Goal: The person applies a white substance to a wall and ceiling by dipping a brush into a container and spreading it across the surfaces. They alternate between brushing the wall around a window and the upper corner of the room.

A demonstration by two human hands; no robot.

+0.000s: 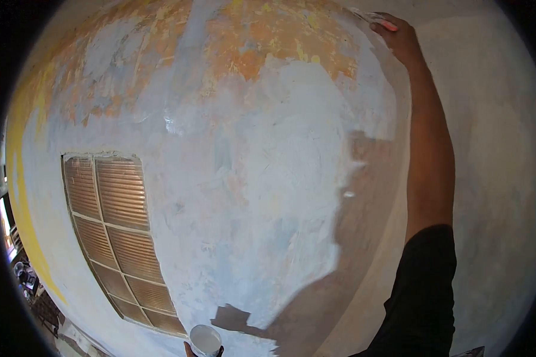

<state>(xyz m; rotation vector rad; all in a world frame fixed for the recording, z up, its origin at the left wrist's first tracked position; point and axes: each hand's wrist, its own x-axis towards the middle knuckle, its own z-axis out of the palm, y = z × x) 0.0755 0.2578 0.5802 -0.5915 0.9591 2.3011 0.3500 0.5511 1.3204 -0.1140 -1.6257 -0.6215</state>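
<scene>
My right arm stretches up along the right side, and my right hand (400, 43) grips a small tool with a reddish-orange handle (389, 25). The tool's pale working end (363, 14) is up against the wall near the inner corner; whether it is a brush or a scraper I cannot tell. Low in the view, my left hand (189, 350) is wrapped around a white tub (206, 340) with whitish stuff inside, only its fingers showing at the sides. The wall (280, 137) is patchy, whitish over most of it, with orange and yellow areas toward the top.
A window (122, 232) with ribbed panes and pale bars is set into the wall on the left. To the right, a second wall (494, 149) meets the first at a corner. My shadow (321, 303) falls across the wall. Cluttered items (27, 276) stand at the far left.
</scene>
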